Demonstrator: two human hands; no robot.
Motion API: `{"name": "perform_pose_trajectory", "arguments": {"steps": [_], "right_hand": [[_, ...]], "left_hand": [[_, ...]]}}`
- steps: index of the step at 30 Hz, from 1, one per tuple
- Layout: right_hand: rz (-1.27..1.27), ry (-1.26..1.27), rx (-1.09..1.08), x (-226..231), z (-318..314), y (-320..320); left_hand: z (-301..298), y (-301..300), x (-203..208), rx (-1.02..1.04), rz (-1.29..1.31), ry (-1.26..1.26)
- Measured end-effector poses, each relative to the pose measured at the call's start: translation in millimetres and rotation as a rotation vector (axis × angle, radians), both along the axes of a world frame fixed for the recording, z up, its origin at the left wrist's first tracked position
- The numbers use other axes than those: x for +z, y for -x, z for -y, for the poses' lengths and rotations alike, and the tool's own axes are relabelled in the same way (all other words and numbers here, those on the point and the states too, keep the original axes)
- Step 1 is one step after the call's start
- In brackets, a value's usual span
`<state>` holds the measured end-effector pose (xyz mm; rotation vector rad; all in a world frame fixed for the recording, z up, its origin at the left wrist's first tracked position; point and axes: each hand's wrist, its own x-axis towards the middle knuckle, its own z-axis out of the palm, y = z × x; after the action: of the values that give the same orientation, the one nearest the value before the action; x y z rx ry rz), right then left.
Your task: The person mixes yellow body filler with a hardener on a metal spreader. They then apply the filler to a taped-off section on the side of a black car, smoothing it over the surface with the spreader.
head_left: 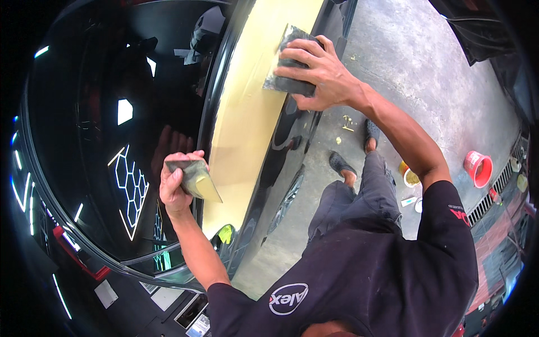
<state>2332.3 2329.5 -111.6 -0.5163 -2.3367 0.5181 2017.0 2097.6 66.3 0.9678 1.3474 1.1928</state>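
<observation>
A long strip of pale yellow filler covers the glossy black car panel in front of me. My right hand grips a dark, flat rectangular spreader, its fingers spread over the top face. That spreader lies against the far part of the yellow strip, with smears along its left edge. Nearer to me, my left hand pinches a second dark spreader between thumb and fingers. A dab of yellow filler sits on its blade. This one is tilted over the strip's left side; whether it touches is unclear.
Black car glass with light reflections fills the left. On the grey concrete floor at right stand a yellow tub and a red bucket, near a drain grate. Yellow drips mark the floor by my feet.
</observation>
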Motion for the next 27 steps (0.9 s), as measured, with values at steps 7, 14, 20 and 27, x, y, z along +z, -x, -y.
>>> {"name": "perform_pose_trajectory", "arguments": {"steps": [7, 14, 20, 27], "right_hand": [[-0.118, 0.011, -0.005, 34.1, 66.7, 36.9], [-0.129, -0.007, 0.018, 41.7, 106.3, 40.5], [-0.093, 0.061, -0.015, 17.3, 123.8, 19.7], [-0.738, 0.664, -0.205, 68.1, 174.3, -54.3]], "left_hand": [[-6.4, -6.1, 4.7, 0.052, -0.016, 0.043], [-10.3, -2.7, 1.6, 0.027, -0.020, 0.035], [-13.7, -11.1, 5.8, 0.025, -0.009, 0.020], [-5.2, -93.8, 11.9, 0.314, 0.173, -0.032]]}}
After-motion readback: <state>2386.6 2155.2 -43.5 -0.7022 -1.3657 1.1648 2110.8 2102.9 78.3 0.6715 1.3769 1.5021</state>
